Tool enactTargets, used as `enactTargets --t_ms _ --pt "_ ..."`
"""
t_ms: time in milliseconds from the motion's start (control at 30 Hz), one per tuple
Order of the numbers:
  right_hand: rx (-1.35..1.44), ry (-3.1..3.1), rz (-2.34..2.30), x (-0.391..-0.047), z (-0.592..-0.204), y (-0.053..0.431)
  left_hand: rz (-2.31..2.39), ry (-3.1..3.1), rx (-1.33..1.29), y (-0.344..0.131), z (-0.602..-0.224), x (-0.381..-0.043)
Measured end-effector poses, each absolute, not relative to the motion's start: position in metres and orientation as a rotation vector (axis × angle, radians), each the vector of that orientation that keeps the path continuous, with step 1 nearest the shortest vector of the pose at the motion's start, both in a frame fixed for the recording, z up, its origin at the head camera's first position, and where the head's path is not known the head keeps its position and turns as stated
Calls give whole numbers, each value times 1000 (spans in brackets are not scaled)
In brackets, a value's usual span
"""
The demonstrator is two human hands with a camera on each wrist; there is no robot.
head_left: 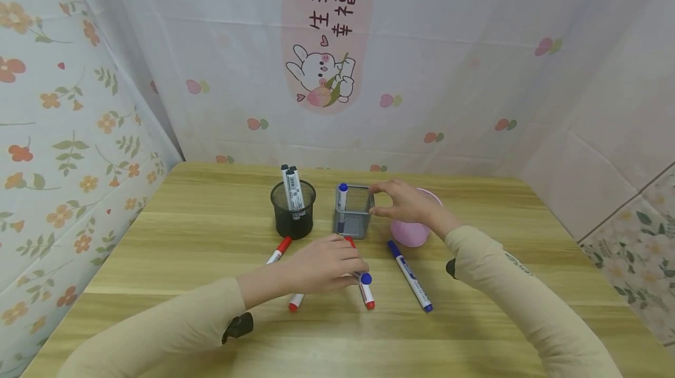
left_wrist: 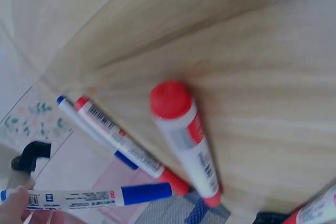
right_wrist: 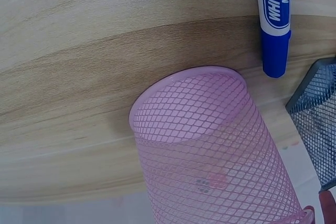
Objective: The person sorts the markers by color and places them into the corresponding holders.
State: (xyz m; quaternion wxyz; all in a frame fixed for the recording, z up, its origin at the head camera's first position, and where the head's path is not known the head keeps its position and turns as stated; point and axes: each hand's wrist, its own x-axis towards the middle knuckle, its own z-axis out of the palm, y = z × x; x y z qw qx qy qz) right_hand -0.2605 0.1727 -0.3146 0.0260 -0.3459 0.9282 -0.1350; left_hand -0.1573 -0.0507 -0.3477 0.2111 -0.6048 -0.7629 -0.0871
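Note:
My left hand pinches a blue-capped whiteboard marker above the table, over red-capped markers; its blue end shows past my fingers in the head view. My right hand holds the right side of a grey square mesh pen holder, thumb and fingers at its rim. Inside that holder one blue-capped marker stands upright. Below my left hand lie three red-capped markers, one on the right, another partly hidden by the hand, a third on the left. A further blue marker lies to their right.
A black round mesh cup with several dark-capped markers stands left of the grey holder. Behind my right hand is a pink mesh cup. Patterned cloth hangs at the table's back edge.

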Motion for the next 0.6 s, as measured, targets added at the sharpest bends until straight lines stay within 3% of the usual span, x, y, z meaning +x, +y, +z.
enactTargets --t_ms 600 --pt "-1031 2869 -396 -259 -314 173 -1095 -2132 -1446 -64 -305 -166"
